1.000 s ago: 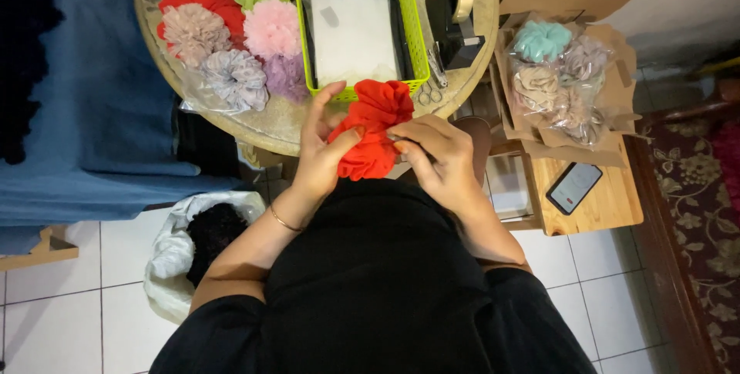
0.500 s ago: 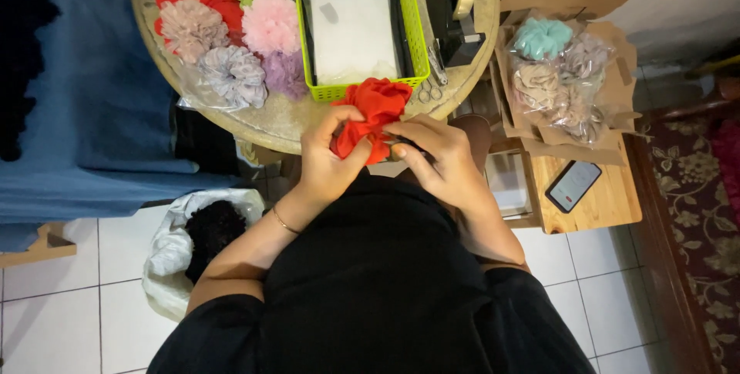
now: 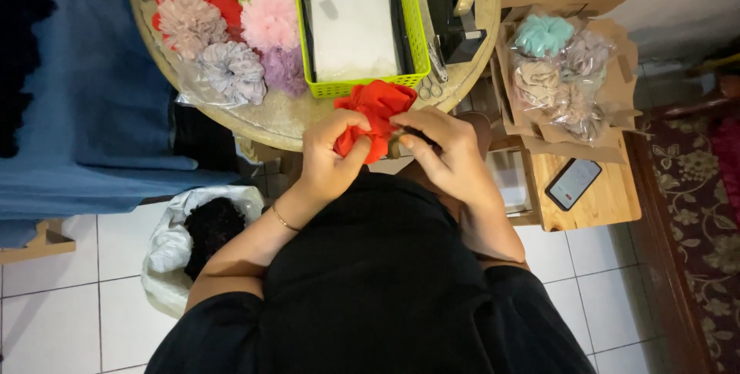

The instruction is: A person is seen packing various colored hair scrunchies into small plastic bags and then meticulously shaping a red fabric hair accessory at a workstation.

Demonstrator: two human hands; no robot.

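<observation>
A bunched red-orange fabric scrunchie [image 3: 379, 104] is held in front of me, just at the near edge of the round table [image 3: 285, 120]. My left hand [image 3: 331, 158] grips its lower left part, with the thumb pressed on the cloth. Touching the scrunchie's right side, my right hand [image 3: 447, 150] has its fingers closed and pinches a small dark thing against the fabric. What that dark thing is cannot be made out.
On the table sit a lime-green basket [image 3: 412, 35] with clear bags, several finished scrunchies [image 3: 231, 27], small scissors [image 3: 428, 89] and a black tape dispenser [image 3: 455, 12]. At right, a bag of scrunchies [image 3: 555, 73] and a phone [image 3: 574, 183] lie on a wooden stool. A white bag [image 3: 177, 243] stands on the floor.
Both hands have pulled the red scrunchie slightly nearer to me and bunched it tighter. The fingers have shifted on the cloth.
</observation>
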